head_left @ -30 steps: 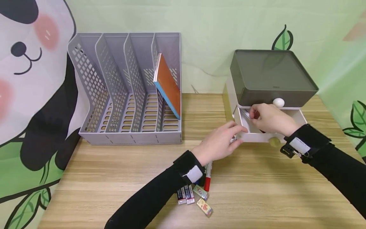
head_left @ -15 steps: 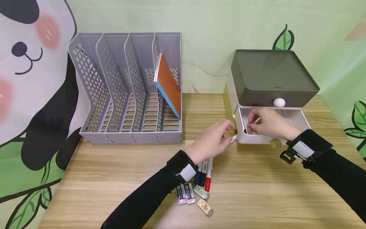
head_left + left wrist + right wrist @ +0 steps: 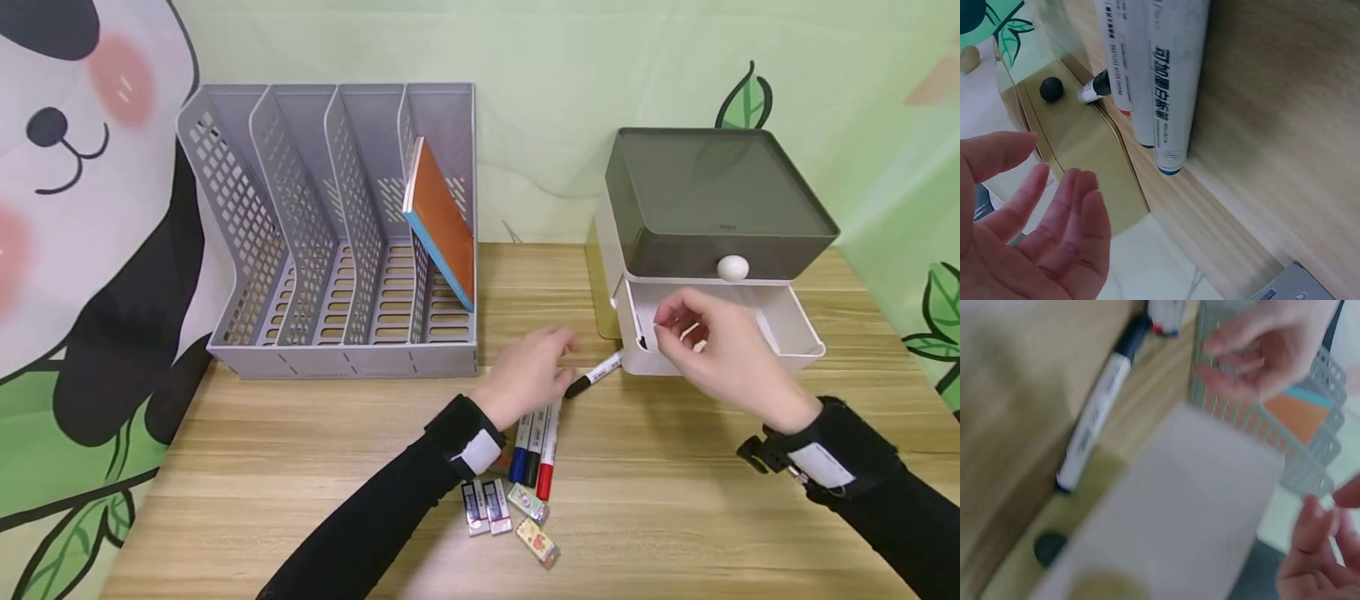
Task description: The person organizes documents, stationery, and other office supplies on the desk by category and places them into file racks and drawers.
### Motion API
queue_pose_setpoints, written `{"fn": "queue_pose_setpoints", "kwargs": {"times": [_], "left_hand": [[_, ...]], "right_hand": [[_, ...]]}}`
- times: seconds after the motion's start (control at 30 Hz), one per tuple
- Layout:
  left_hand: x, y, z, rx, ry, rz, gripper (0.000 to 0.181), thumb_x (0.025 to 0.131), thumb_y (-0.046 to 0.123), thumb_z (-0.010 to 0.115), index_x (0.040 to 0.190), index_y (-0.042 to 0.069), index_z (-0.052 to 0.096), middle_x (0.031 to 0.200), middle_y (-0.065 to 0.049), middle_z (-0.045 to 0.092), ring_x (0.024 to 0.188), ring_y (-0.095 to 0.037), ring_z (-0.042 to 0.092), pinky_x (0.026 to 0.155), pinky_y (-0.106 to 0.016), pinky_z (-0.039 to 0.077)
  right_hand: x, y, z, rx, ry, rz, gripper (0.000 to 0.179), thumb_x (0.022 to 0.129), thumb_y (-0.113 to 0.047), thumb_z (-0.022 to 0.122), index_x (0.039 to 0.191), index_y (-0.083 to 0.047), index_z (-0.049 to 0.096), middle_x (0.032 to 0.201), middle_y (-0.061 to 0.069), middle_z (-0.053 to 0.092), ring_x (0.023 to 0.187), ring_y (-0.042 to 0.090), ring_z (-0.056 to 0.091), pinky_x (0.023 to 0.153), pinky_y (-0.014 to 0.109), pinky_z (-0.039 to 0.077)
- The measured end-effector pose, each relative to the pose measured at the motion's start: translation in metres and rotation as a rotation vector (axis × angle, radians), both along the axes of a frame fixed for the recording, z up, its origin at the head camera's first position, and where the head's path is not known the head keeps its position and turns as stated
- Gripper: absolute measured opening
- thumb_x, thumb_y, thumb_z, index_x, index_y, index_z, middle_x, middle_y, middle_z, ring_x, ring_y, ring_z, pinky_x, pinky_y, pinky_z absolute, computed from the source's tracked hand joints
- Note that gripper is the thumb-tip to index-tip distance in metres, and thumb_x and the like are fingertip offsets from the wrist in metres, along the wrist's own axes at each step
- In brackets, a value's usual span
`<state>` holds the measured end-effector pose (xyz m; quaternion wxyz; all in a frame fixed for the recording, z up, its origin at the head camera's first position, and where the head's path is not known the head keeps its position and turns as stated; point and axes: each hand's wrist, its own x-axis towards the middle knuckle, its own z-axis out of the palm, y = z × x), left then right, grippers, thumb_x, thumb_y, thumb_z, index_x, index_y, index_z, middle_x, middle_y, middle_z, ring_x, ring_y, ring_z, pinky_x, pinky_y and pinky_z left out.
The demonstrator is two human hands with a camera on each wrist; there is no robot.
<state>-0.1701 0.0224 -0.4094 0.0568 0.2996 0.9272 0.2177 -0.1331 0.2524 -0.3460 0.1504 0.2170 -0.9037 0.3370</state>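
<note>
My right hand [image 3: 716,354] hovers over the front of the pulled-out white drawer [image 3: 798,333], fingers loosely curved with nothing visible between them. Inside the drawer's left side lies a thin item whose black tip [image 3: 642,342] shows. My left hand [image 3: 528,371] is above the far ends of a blue, a black and a red marker [image 3: 547,454] lying side by side; its fingers [image 3: 1069,231] are relaxed and hold nothing in the left wrist view. One more black-capped marker [image 3: 596,372] rests on the table against the drawer's front left corner.
Two white-and-blue erasers [image 3: 485,507], a green eraser [image 3: 528,504] and a yellow one [image 3: 537,543] lie near the front. A grey file rack [image 3: 341,358] with an orange notebook [image 3: 442,221] stands back left. The drawer unit has a dark top [image 3: 723,183].
My right hand has drawn back from the drawer's inner left side toward its front. My left hand has moved left, away from the drawer, uncovering the black-capped marker.
</note>
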Motion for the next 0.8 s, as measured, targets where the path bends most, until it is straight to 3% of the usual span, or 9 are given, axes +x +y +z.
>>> {"fn": "queue_pose_setpoints", "kwargs": {"times": [0.13, 0.3, 0.43, 0.67, 0.8], "left_hand": [[0.001, 0.001, 0.001, -0.091, -0.017, -0.01, 0.029, 0.093, 0.026, 0.069, 0.119, 0.013, 0.064, 0.109, 0.0, 0.063, 0.085, -0.01, 0.058, 0.071, -0.023, 0.045], [0.001, 0.007, 0.001, -0.194, -0.05, 0.002, 0.02, 0.092, 0.032, 0.07, 0.099, 0.014, 0.066, 0.086, 0.004, 0.06, 0.07, -0.009, 0.053, 0.061, -0.024, 0.043], [0.0, 0.016, 0.001, -0.306, -0.067, 0.014, 0.025, 0.092, 0.039, 0.07, 0.083, 0.017, 0.061, 0.071, 0.007, 0.054, 0.062, -0.01, 0.05, 0.053, -0.026, 0.041], [-0.003, 0.029, -0.002, -0.383, -0.096, 0.003, 0.025, 0.092, 0.039, 0.069, 0.079, 0.019, 0.061, 0.069, 0.007, 0.054, 0.06, -0.009, 0.051, 0.051, -0.025, 0.042], [-0.006, 0.032, -0.005, -0.412, -0.071, 0.002, 0.026, 0.091, 0.038, 0.071, 0.076, 0.019, 0.061, 0.07, 0.006, 0.055, 0.061, -0.01, 0.052, 0.05, -0.025, 0.042]], "right_hand": [[0.016, -0.01, -0.015, -0.093, 0.078, 0.033, 0.018, 0.082, 0.006, 0.062, 0.091, -0.009, 0.062, 0.082, -0.011, 0.058, 0.07, 0.007, 0.054, 0.06, 0.017, 0.045], [0.028, -0.017, -0.04, -0.056, 0.158, 0.103, 0.024, 0.079, 0.008, 0.061, 0.096, -0.01, 0.061, 0.09, -0.009, 0.059, 0.075, 0.006, 0.056, 0.064, 0.017, 0.046], [0.035, -0.016, -0.059, -0.021, 0.202, 0.131, 0.027, 0.078, 0.007, 0.061, 0.099, -0.01, 0.062, 0.094, -0.008, 0.06, 0.078, 0.006, 0.057, 0.068, 0.017, 0.048], [0.041, -0.006, -0.075, -0.006, 0.216, 0.106, 0.028, 0.076, 0.008, 0.061, 0.1, -0.005, 0.065, 0.095, -0.004, 0.063, 0.079, 0.006, 0.059, 0.07, 0.018, 0.049], [0.042, -0.005, -0.078, -0.015, 0.208, 0.116, 0.028, 0.076, 0.008, 0.061, 0.1, -0.005, 0.065, 0.094, -0.006, 0.063, 0.079, 0.006, 0.059, 0.07, 0.017, 0.048]]}}
